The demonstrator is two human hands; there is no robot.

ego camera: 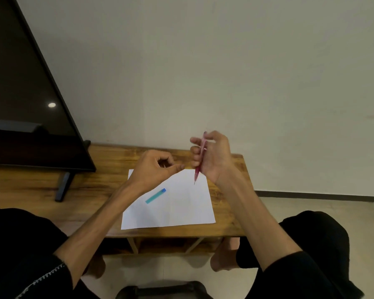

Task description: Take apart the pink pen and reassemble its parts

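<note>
My right hand (214,156) grips the pink pen (200,160) above the far right corner of a white paper sheet (181,210). The pen stands nearly upright with its tip pointing down toward the paper. My left hand (156,167) hovers just left of it, fingers curled and thumb pointing toward the pen. Something small glints inside those curled fingers, but I cannot make out what it is. A teal pen cap with a blue end (156,196) lies on the paper below my left hand.
The paper lies on a low wooden table (104,186). A black TV screen (26,108) on a stand occupies the table's left side. A pale wall rises behind. My knees and feet are below the table's near edge.
</note>
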